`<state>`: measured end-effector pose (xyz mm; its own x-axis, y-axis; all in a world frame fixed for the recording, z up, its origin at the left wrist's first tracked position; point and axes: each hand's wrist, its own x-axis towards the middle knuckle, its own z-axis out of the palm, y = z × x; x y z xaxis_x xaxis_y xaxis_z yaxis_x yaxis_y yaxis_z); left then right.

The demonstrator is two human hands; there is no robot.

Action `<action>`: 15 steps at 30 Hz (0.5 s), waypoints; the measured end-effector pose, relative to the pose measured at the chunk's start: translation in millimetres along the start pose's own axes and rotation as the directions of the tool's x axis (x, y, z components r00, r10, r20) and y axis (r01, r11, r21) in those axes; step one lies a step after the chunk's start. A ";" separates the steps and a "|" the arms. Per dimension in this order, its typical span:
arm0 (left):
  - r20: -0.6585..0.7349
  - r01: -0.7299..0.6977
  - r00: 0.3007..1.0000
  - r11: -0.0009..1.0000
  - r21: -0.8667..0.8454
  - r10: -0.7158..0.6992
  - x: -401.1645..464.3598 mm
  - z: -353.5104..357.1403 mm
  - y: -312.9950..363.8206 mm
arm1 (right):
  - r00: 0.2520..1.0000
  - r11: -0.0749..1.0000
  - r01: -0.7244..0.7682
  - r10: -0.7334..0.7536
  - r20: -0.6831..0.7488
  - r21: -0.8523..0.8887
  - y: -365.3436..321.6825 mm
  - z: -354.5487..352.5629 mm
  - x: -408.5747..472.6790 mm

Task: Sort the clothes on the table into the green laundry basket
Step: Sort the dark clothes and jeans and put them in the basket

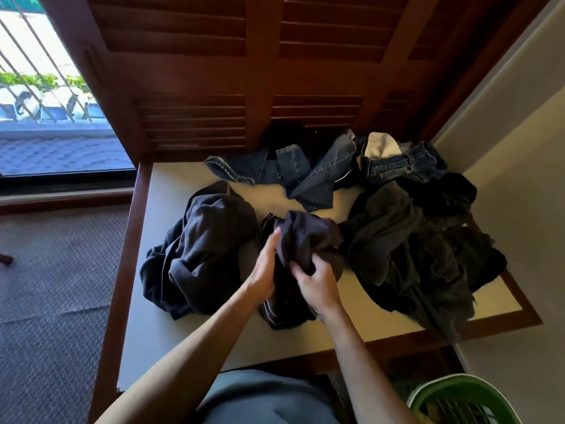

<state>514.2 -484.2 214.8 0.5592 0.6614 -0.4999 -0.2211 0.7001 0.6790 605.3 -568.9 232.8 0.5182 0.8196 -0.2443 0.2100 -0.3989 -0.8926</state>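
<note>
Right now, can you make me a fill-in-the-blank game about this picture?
1. The right hand grips a dark bunched garment above the ____.
2. The plastic laundry basket on the floor is coloured ____.
3. The blue denim jeans lie at the table's ____ edge.

Missing words: table; green; far

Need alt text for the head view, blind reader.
Right hand grips a bunched dark garment above the table; left hand lies flat against it. Jeans and dark clothes piles surround it; green laundry basket sits lower right.
</note>
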 end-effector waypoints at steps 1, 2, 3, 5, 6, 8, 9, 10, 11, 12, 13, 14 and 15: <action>0.010 -0.009 1.000 0.999 -0.045 0.009 0.0 0.9 10.2 | 0.995 0.990 0.094 -0.098 -0.032 -0.102 -6.2 4.4 0.1; 0.024 -0.014 1.000 0.997 -0.070 0.015 -0.2 0.8 20.4 | 0.977 0.970 0.185 -0.199 -0.072 -0.158 -13.2 9.5 0.2; 0.020 -0.011 1.000 0.996 -0.083 0.013 0.2 -0.8 28.5 | 0.956 0.947 0.251 -0.275 -0.106 -0.198 -18.1 15.2 -0.1; -0.035 -0.006 0.999 1.000 -0.018 0.005 3.9 -6.9 35.9 | 0.936 0.924 0.299 -0.333 -0.116 -0.240 -16.5 27.9 1.0; -0.086 -0.001 0.996 0.996 0.091 0.008 6.9 -11.9 36.3 | 0.944 0.926 0.283 -0.315 -0.100 -0.248 -7.7 34.8 1.7; -0.147 0.036 0.989 0.939 0.342 0.015 13.1 -24.6 34.2 | 0.964 0.932 0.247 -0.263 -0.028 -0.265 19.4 46.7 -0.6; -0.156 0.064 0.988 0.883 0.466 0.011 15.8 -31.1 33.1 | 0.974 0.934 0.226 -0.226 0.035 -0.277 35.9 51.1 -3.2; -0.168 0.090 0.986 0.806 0.585 0.013 17.1 -36.0 31.8 | 0.980 0.935 0.196 -0.174 0.099 -0.296 51.8 53.5 -6.8; -0.184 0.114 0.983 0.710 0.695 0.022 18.1 -39.7 29.0 | 0.981 0.930 0.168 -0.124 0.150 -0.327 66.2 55.0 -10.3; -0.193 0.134 0.980 0.597 0.791 0.036 17.8 -41.4 25.1 | 0.978 0.922 0.155 -0.092 0.190 -0.354 77.3 54.1 -13.3; -0.204 0.159 0.978 0.460 0.874 0.050 13.9 -40.4 21.5 | 0.972 0.917 0.164 -0.088 0.218 -0.364 85.2 51.5 -14.0; -0.215 0.181 0.973 0.310 0.933 0.079 9.3 -39.8 17.3 | 0.968 0.915 0.183 -0.105 0.226 -0.358 87.7 47.1 -12.5; -0.214 0.193 0.969 0.163 0.968 0.124 2.7 -39.4 13.9 | 0.970 0.917 0.203 -0.140 0.199 -0.343 84.9 40.8 -9.6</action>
<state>481.1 -462.0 201.7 0.3431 0.7851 -0.5156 0.8453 -0.0187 0.5340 584.3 -593.8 143.9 0.3082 0.9327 -0.1872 0.5825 -0.3406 -0.7380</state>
